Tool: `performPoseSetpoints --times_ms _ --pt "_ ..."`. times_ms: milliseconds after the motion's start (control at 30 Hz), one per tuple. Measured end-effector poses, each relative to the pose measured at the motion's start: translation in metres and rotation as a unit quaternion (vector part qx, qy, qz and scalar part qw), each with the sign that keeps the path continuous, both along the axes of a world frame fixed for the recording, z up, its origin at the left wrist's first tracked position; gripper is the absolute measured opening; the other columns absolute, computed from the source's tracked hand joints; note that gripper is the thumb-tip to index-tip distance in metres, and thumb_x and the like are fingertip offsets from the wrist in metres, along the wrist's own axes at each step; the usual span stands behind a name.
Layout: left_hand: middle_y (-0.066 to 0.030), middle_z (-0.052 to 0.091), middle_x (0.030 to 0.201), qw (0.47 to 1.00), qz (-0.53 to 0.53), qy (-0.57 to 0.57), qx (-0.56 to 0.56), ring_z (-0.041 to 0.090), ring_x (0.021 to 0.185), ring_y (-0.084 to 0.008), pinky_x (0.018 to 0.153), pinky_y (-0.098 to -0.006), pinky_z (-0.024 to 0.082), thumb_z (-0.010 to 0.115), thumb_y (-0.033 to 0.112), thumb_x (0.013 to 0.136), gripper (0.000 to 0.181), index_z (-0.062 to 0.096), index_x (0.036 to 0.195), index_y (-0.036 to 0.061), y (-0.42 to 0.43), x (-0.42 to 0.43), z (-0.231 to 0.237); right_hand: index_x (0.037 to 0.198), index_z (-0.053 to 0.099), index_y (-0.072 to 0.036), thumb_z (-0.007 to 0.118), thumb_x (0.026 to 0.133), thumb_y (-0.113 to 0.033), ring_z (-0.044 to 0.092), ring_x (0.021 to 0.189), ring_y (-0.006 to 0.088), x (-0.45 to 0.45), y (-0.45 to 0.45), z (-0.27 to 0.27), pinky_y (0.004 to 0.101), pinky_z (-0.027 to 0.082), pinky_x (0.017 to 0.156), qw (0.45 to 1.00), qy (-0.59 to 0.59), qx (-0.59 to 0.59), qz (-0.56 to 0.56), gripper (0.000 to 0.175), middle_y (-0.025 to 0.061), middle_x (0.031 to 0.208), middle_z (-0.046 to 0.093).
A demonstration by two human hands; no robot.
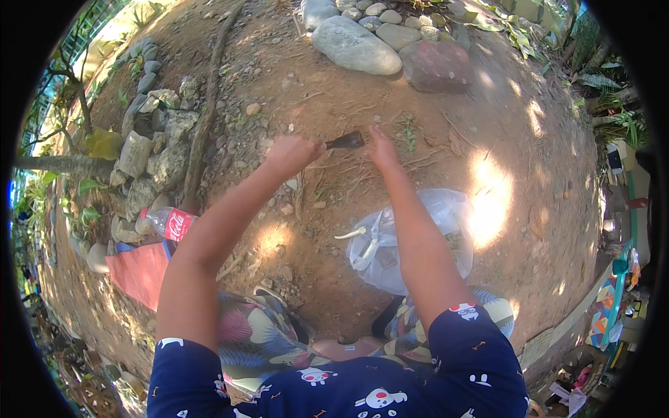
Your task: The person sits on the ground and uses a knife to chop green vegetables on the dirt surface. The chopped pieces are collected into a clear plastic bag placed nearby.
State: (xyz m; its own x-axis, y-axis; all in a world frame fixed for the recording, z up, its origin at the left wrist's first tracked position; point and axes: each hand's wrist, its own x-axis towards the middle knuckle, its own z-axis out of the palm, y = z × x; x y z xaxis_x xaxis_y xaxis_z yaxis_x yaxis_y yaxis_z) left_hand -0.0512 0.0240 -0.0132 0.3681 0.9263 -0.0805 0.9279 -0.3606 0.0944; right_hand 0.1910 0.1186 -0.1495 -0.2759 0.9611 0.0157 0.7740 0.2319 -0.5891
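Observation:
My left hand (293, 155) is closed around the handle of a small hand tool with a dark flat blade (346, 141), perhaps a trowel. The blade points right, above bare brown soil (355, 115) laced with thin roots. Just past the blade's tip is my right hand (382, 149), its fingers stretched out and nothing seen in it. A translucent plastic bag (439, 209) lies on the ground, partly hidden under my right forearm. On its left side rests a pale, thin curved piece (351, 233). A small green weed (408, 133) grows right of my right hand.
A Coca-Cola bottle (170, 222) and a red sheet (137, 271) lie by my left arm. Rough rocks (175, 141) and a long root or branch (206, 115) run along the left. Large stones (358, 47) sit ahead, and plants (606, 83) border the right.

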Motion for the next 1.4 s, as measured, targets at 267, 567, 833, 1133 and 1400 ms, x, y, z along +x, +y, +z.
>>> performPoseSetpoints --times_ms 267,567,833,1133,1400 --pt "-0.0106 0.067 0.091 0.993 -0.039 0.109 0.013 0.069 0.077 -0.0273 0.062 -0.0404 0.055 0.056 0.028 0.092 0.025 0.064 0.111 0.0134 -0.005 0.037 0.028 0.141 0.043 -0.008 0.078 0.071 -0.002 0.04 0.135 0.0281 0.005 -0.001 -0.002 0.0353 0.036 0.112 0.999 0.036 -0.021 0.021 0.079 0.0117 0.148 0.04" --pt "-0.0152 0.07 0.084 0.984 0.141 0.008 -0.111 0.068 0.084 -0.0322 0.075 -0.0423 0.054 0.061 0.033 0.086 0.027 0.074 0.093 0.0106 0.039 0.041 0.116 0.136 0.048 -0.005 0.078 0.067 -0.005 0.044 0.132 0.0292 0.015 -0.002 -0.007 0.0356 0.038 0.109 0.998 0.06 0.024 0.013 0.076 0.014 0.143 0.046" --pt "-0.0115 0.071 0.095 0.968 0.149 -0.106 -0.174 0.067 0.089 -0.0321 0.08 -0.0424 0.051 0.056 0.049 0.09 0.04 0.071 0.11 0.0174 0.03 -0.012 0.001 0.14 0.045 -0.006 0.079 0.069 -0.006 0.043 0.132 0.0297 0.007 -0.004 -0.003 0.036 0.037 0.11 0.999 0.036 0.018 0.011 0.079 0.0136 0.145 0.044" --pt "-0.011 0.072 0.092 0.976 0.112 -0.155 -0.1 0.068 0.081 -0.0298 0.075 -0.0398 0.052 0.054 0.06 0.089 0.051 0.068 0.118 0.0201 0.025 -0.058 -0.049 0.142 0.041 -0.007 0.077 0.072 -0.002 0.038 0.136 0.0291 -0.002 -0.005 0.011 0.0354 0.033 0.113 1.0 0.004 -0.022 0.015 0.079 0.0133 0.149 0.038" --pt "-0.0112 0.07 0.085 0.998 0.01 -0.057 0.0 0.068 0.072 -0.0299 0.065 -0.0411 0.054 0.048 0.049 0.095 0.043 0.067 0.114 0.0148 0.018 -0.032 -0.032 0.14 0.044 -0.007 0.077 0.071 -0.004 0.041 0.133 0.03 -0.003 -0.005 0.003 0.0364 0.036 0.111 1.0 0.01 -0.002 -0.001 0.076 0.0142 0.147 0.041"
